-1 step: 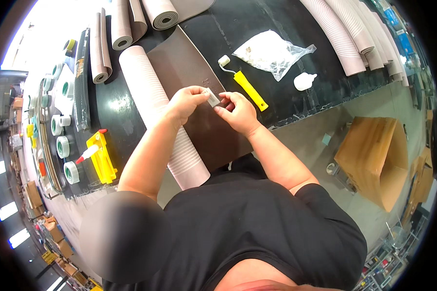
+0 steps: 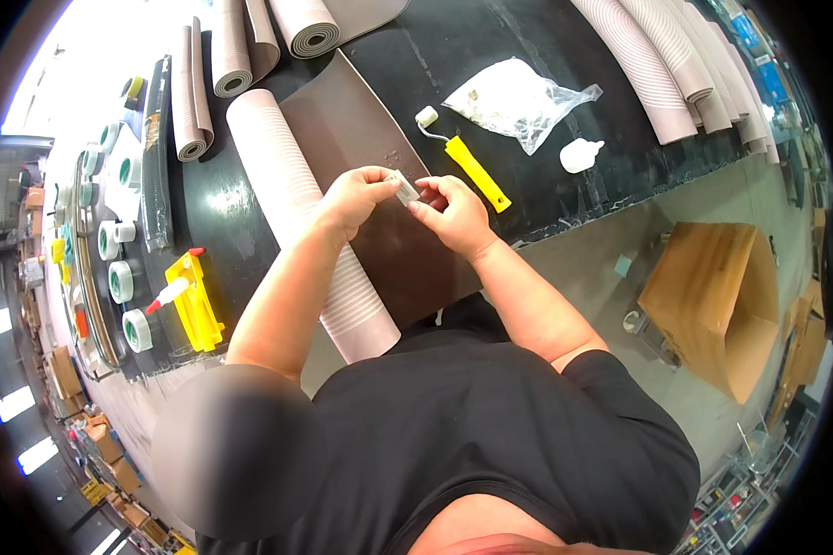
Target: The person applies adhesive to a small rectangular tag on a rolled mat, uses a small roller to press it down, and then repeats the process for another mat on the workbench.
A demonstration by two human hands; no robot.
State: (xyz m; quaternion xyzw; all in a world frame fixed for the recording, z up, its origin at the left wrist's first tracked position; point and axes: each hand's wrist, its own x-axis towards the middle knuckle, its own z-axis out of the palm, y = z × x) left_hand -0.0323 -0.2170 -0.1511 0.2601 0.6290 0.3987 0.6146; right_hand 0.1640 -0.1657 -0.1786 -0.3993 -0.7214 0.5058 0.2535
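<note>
A small, pale, flat rectangular piece [image 2: 405,191] is held between both hands over the mat. My left hand [image 2: 350,202] pinches its left end between thumb and fingers. At its right edge, the thumb and bent fingers of my right hand [image 2: 455,217] close on it. Beneath them lies a partly rolled mat [image 2: 273,166], its roll pink with pale stripes and its unrolled brown side [image 2: 398,264] facing up. Dark crumbs [image 2: 391,159] are scattered on the brown side just beyond my fingers. To the right rests a small roller with a yellow handle [image 2: 477,173].
On the black table [image 2: 379,69] are a clear bag of white material [image 2: 509,102], a white bottle [image 2: 581,155], tape rolls [image 2: 120,280] and a yellow tray [image 2: 194,310]. Rolled mats [image 2: 643,74] lie at both far sides. A cardboard box [image 2: 703,296] stands off the table's right edge.
The small piece has tilted slightly between my fingers. Both hands stay in nearly the same place.
</note>
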